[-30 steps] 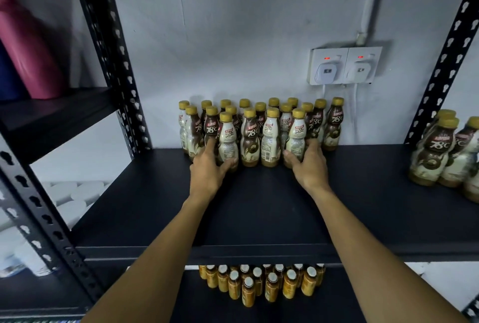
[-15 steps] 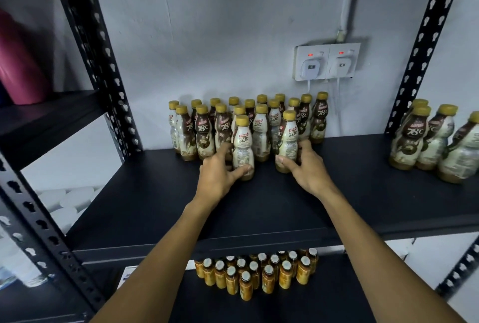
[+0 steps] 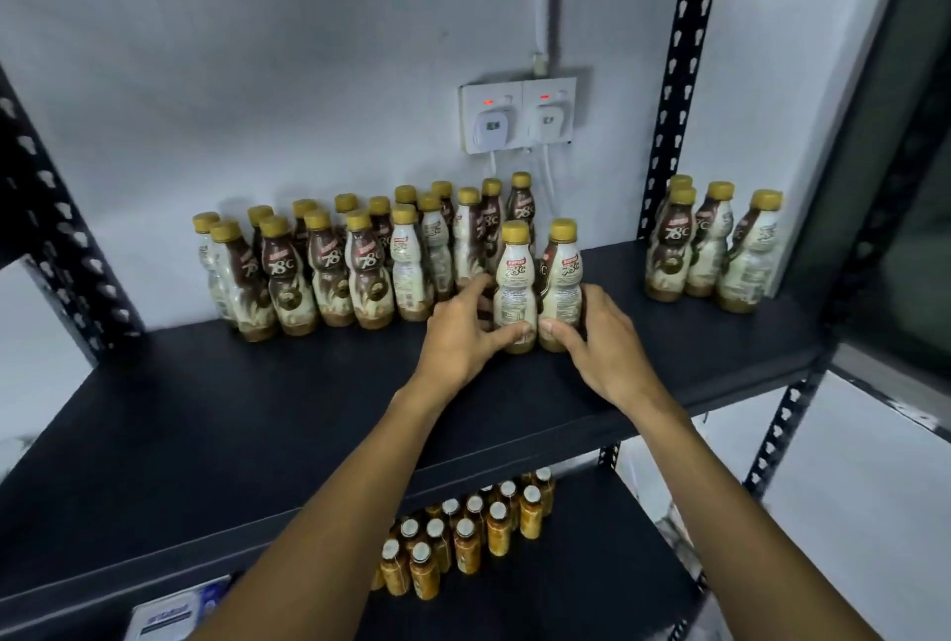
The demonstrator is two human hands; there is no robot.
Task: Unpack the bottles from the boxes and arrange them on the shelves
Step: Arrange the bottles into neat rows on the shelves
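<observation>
Head view: two front bottles are gripped low on their bodies, one in each hand, and are stood upright and touching on the black shelf (image 3: 257, 409). The cream-labelled bottle (image 3: 513, 280) is held by the left hand (image 3: 455, 339), with the thumb laid across its base and the fingers (image 3: 471, 288) curled behind it. The brown-and-cream bottle (image 3: 564, 275) is clasped the same way by the right hand (image 3: 599, 339), with its fingers wrapped round the far side.

The main cluster (image 3: 334, 270) is packed close, just left of the left fingers and beyond both sets of fingertips. A smaller group (image 3: 715, 249) is set well to the right of the right fingers.

The bottles are judged to be full, so fairly heavy for their size. They are also judged stiff rather than soft, with glossy sleeves that may be slippery. A surer hold is likely offered by the narrow waist just above the fingers than by the rounded base now held. Because the bottles are tall and slim, they are probably tipped easily, so neighbours behind the fingertips could be knocked if the pair is slid.
</observation>
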